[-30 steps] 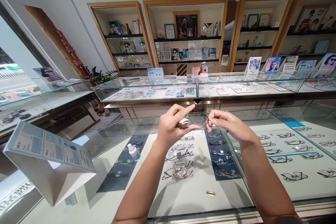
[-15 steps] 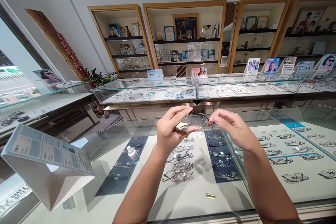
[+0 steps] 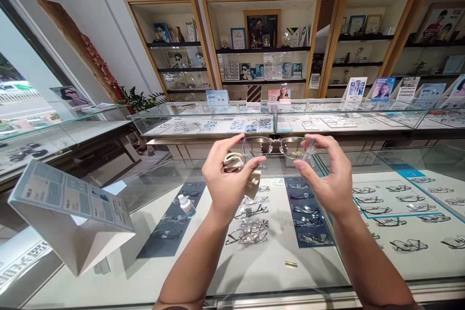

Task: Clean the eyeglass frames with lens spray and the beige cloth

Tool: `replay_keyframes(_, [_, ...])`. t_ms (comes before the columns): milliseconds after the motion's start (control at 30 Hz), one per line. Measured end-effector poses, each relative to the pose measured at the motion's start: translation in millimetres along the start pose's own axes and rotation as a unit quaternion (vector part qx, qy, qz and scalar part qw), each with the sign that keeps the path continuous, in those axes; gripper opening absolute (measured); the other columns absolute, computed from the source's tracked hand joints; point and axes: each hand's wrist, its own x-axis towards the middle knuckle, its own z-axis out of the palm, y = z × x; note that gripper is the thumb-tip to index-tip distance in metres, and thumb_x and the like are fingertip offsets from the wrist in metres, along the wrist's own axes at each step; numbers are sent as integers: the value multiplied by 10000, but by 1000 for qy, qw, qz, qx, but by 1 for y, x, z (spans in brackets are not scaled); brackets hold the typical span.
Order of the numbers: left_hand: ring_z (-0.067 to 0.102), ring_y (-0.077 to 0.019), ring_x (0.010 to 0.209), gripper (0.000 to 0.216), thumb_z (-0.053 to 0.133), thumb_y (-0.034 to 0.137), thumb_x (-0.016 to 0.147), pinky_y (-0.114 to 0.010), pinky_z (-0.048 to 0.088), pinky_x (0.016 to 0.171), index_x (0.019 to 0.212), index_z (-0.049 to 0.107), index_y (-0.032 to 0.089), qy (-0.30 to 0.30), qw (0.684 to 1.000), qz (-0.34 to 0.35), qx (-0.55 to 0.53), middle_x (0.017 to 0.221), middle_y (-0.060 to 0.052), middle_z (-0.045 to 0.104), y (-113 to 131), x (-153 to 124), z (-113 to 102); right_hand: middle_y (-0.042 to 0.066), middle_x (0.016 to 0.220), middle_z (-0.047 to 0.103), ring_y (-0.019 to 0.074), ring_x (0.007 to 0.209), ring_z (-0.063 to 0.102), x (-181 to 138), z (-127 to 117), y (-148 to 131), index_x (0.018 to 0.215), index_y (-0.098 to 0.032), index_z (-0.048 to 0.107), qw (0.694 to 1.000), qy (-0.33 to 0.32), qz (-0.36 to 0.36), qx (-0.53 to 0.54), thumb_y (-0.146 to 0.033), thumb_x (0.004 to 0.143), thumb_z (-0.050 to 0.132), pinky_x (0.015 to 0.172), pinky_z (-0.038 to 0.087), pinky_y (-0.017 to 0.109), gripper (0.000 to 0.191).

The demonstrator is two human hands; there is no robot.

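Both my hands hold a thin metal-framed pair of glasses up in front of me, lenses facing me, above the glass counter. My left hand pinches the left end of the frame and also keeps a small beige cloth tucked against its palm. My right hand pinches the right end of the frame between thumb and fingers.
Rows of glasses lie inside the display case under the counter glass. A small white bottle and a small brass piece sit on the glass. A folded info card stands at the left. More cases and shelves stand behind.
The glasses have been lifted higher and turned to face me. My hands moved apart to the two ends of the frame; the cloth stays in my left hand.
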Motion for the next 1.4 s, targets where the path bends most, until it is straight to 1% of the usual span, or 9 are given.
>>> replay_keyframes(200, [699, -180, 905, 532, 923, 527, 782, -313, 581, 759, 1209, 782, 244, 11, 1000, -4, 7, 1083, -48, 752, 2, 0, -1, 94, 1239, 732, 310, 1179, 698, -3, 8, 3, 1378, -300, 585, 998, 22, 32, 42, -417, 936, 783, 1075, 540, 539, 498])
replay_keyframes(367, [703, -189, 965, 534, 936, 481, 783, -331, 593, 815, 1238, 775, 254, 25, 999, 21, 5, 1117, -52, 751, 6, 0, -4, 86, 1246, 741, 302, 1189, 708, -4, 9, 2, 1337, -300, 602, 997, 29, 37, 68, -414, 924, 810, 1072, 539, 527, 477])
replay_keyframes(533, [716, -222, 1058, 524, 937, 443, 795, -388, 615, 920, 1253, 765, 258, 27, 999, 42, 7, 1130, -61, 753, 7, 3, -8, 83, 1302, 739, 310, 1211, 699, 1, 8, -3, 1320, -311, 629, 997, 19, 49, 53, -425, 936, 799, 1080, 537, 543, 435])
replay_keyframes(633, [713, -229, 1104, 522, 916, 442, 822, -402, 616, 949, 1289, 751, 276, 12, 999, 29, 2, 1182, -68, 743, 5, 5, -9, 82, 1342, 711, 310, 1213, 679, 5, 9, -5, 1320, -322, 641, 998, 20, 50, 42, -435, 942, 790, 1079, 533, 549, 422])
replay_keyframes(767, [707, -223, 1120, 516, 897, 430, 849, -362, 621, 900, 1320, 742, 286, 8, 1000, 10, -5, 1219, -78, 722, 6, 3, -8, 88, 1347, 676, 309, 1207, 651, 6, 11, -5, 1335, -323, 648, 999, 37, 28, 21, -433, 961, 763, 1055, 539, 548, 407])
replay_keyframes(900, [714, -224, 1087, 532, 884, 462, 856, -369, 623, 887, 1338, 735, 293, 5, 1000, -3, 3, 1238, -87, 712, 3, 0, -4, 100, 1335, 655, 323, 1213, 623, 6, 10, -4, 1342, -318, 655, 999, 49, 3, -14, -428, 968, 748, 1044, 541, 555, 401])
replay_keyframes(1067, [706, -237, 1125, 553, 889, 462, 850, -409, 597, 983, 1349, 730, 285, -6, 1000, -22, 5, 1225, -79, 733, -4, -2, 5, 100, 1302, 655, 306, 1139, 641, 7, 9, -1, 1353, -314, 640, 999, 45, 10, -25, -404, 975, 738, 1029, 551, 546, 401])
replay_keyframes(1233, [721, -214, 1023, 595, 902, 486, 827, -350, 600, 858, 1350, 716, 271, -7, 998, -62, 5, 1244, -83, 738, -8, -4, 11, 95, 1283, 652, 299, 1138, 644, 8, 9, 1, 1363, -306, 631, 999, 45, 11, -26, -406, 975, 737, 1025, 554, 533, 415])
replay_keyframes(1400, [722, -227, 1063, 534, 897, 486, 832, -344, 601, 865, 1275, 720, 245, -4, 998, -63, 6, 1230, -86, 731, -9, -6, 13, 95, 1281, 661, 297, 1140, 655, 9, 10, 4, 1371, -304, 629, 999, 34, 14, -25, -395, 978, 727, 1010, 556, 526, 416])
